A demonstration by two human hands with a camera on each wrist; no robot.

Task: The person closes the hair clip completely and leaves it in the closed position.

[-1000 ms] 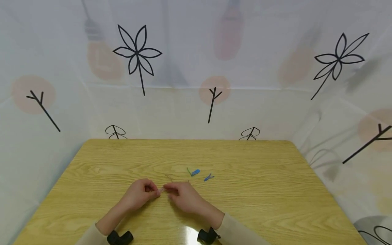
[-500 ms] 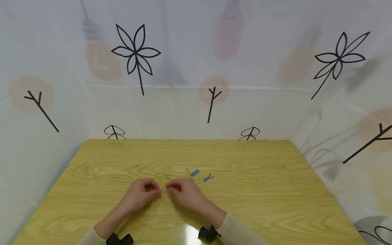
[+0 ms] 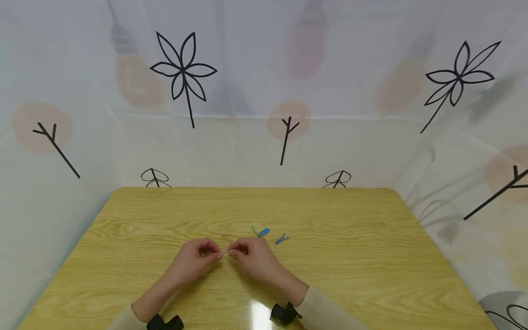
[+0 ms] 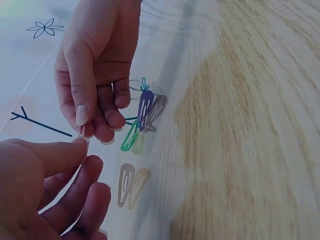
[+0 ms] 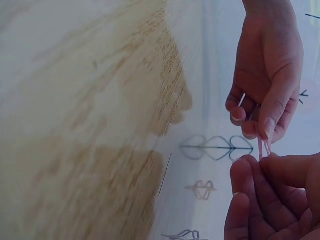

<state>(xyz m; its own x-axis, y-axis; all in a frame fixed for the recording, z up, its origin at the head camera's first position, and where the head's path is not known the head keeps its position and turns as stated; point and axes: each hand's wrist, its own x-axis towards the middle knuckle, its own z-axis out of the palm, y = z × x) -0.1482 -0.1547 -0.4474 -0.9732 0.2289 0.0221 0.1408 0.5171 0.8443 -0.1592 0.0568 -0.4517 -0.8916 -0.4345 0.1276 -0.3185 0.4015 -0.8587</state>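
A slim pink snap hair clip (image 4: 82, 131) spans the small gap between my two hands, mostly covered by fingertips. My left hand (image 3: 192, 261) pinches one end between thumb and index finger. At the other end, my right hand (image 3: 259, 260) pinches it too, as the right wrist view also shows on the pink strips (image 5: 264, 148). A thin whitish piece (image 5: 242, 100) shows by the left hand's curled fingers; its kind is unclear. Just beyond the hands lie a tan snap clip (image 4: 124, 182), a green one (image 4: 130, 136) and a dark blue one (image 4: 145, 105).
A blue clip (image 3: 263, 232) and another blue clip (image 3: 282, 238) lie on the wood-grain table (image 3: 350, 266), past my right hand. A patterned white cloth (image 3: 231, 151) stands behind and along both sides of the table.
Both hands have shifted slightly rightward with the pink clip, and their fingertips are closer together. My right fingers have gone from lying extended by the clip to pinching it. The other clips stay put.
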